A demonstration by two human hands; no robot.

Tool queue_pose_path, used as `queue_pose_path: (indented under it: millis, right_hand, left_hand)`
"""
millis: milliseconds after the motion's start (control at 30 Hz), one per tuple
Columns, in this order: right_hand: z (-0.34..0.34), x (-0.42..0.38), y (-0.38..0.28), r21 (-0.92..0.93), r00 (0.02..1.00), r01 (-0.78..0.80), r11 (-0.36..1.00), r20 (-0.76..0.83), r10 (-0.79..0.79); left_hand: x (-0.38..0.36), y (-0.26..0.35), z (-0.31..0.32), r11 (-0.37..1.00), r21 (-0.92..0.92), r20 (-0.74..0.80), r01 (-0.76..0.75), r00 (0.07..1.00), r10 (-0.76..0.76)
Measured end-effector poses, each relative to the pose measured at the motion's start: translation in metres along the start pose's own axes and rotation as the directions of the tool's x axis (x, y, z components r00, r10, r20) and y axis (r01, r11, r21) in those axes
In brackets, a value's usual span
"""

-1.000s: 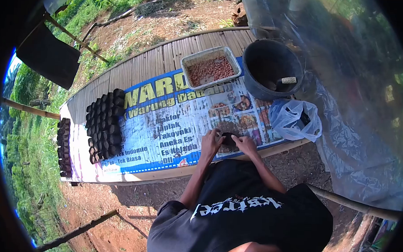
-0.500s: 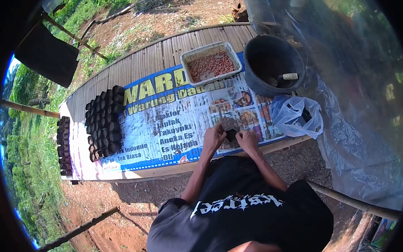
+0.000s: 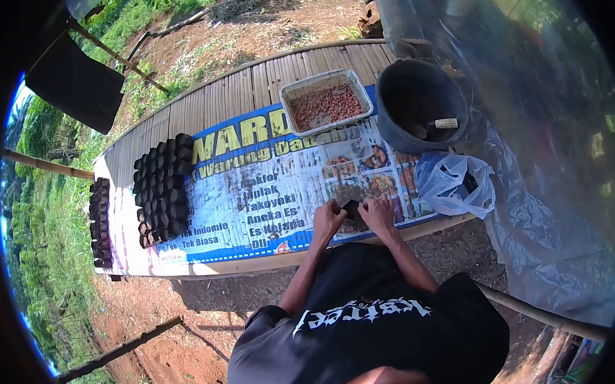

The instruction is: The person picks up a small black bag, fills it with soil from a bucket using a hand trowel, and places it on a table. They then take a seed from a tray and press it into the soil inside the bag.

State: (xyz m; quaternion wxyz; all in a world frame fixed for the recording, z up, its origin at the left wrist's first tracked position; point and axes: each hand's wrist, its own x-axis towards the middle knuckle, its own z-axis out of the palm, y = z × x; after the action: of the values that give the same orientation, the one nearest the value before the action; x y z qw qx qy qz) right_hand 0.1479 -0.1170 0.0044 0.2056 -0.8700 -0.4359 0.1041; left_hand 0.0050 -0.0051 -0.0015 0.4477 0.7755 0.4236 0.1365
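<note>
In the centre of the frame, slightly right and below the middle, the left hand (image 3: pixel 328 217) and the right hand (image 3: pixel 377 215) face each other close together at the near edge of the table (image 3: pixel 236 95). Both have their fingers curled in, and between them is a small black bag (image 3: pixel 352 209), gripped at its left side by the left hand and at its right side by the right; exactly which fingertips press on it is too small to tell. Just above the hands, a patch of dark soil (image 3: pixel 348 192) lies on the printed banner (image 3: pixel 220 179), which covers much of the slatted table top. In the upper middle of the frame stands a rectangular tray (image 3: pixel 334 130) with reddish seeds (image 3: pixel 324 106) spread over its bottom. Right of it, a dark bucket (image 3: pixel 406 132) holds dark material and an object with a pale label (image 3: pixel 446 123). Below the bucket, near the table's right end, sits a crumpled translucent plastic bag (image 3: pixel 453 187) with something dark inside. Left of centre, filled black bags (image 3: pixel 162 194) stand packed in a block, well apart from the hands, and a narrower group of black bags (image 3: pixel 100 222) lines the table's far left end.
</note>
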Motion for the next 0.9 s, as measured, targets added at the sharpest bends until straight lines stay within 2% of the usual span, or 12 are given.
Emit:
queue_pose_path:
  millis: [33, 133, 233, 300, 333, 433, 467, 567, 667, 767, 900]
  right_hand:
    - [-0.002, -0.001, -0.002, 0.006, 0.999, 0.022, 1.0, -0.036, -0.022]
    - [0.009, 0.001, 0.006, -0.01, 1.0, 0.012, 1.0, 0.019, -0.012]
    - [0.003, -0.005, -0.001, -0.003, 0.998, -0.064, 0.998, 0.025, 0.064]
    - [-0.007, -0.015, -0.011, 0.009, 0.981, -0.164, 0.986, 0.105, 0.162]
    - [-0.01, -0.016, -0.015, 0.015, 0.968, -0.213, 0.977, 0.139, 0.209]
    - [-0.01, -0.021, -0.018, -0.018, 0.91, -0.265, 0.964, 0.327, 0.257]
    - [-0.002, -0.023, -0.014, -0.038, 0.906, -0.241, 0.97, 0.349, 0.238]
    - [0.013, -0.025, -0.004, 0.08, 0.911, -0.263, 0.961, 0.348, 0.221]
    - [0.008, -0.024, -0.006, 0.066, 0.973, -0.146, 0.987, 0.187, 0.132]
    - [-0.008, -0.02, -0.011, 0.044, 0.995, -0.072, 0.996, 0.079, 0.068]
    - [-0.006, -0.011, -0.002, 0.101, 0.998, -0.04, 0.994, 0.042, 0.036]
  left_hand:
    - [-0.003, 0.001, 0.0, 1.0, -0.003, 0.007, 0.006, 1.0, -0.006]
    - [-0.007, -0.005, 0.002, 1.0, 0.007, 0.017, 0.0, 1.0, 0.0]
    - [-0.01, 0.001, -0.003, 0.999, 0.037, 0.013, -0.033, 0.999, 0.033]
    - [-0.01, 0.01, -0.008, 0.998, 0.051, 0.016, -0.036, 0.999, 0.035]
    - [-0.007, 0.008, -0.006, 0.989, 0.142, 0.006, -0.041, 0.999, 0.04]
    - [-0.004, 0.02, -0.009, 0.964, 0.22, -0.067, -0.153, 0.983, 0.171]
    - [-0.002, 0.023, -0.009, 0.948, 0.265, -0.062, -0.174, 0.979, 0.197]
    - [0.013, 0.009, -0.002, 0.93, 0.287, 0.051, -0.228, 0.973, 0.223]
    - [0.012, 0.01, 0.0, 0.938, 0.273, 0.01, -0.215, 0.975, 0.22]
    - [0.003, 0.021, -0.011, 0.973, 0.157, -0.014, -0.17, 0.985, 0.175]
    - [-0.004, 0.02, -0.013, 0.995, 0.097, 0.014, -0.026, 1.0, 0.025]
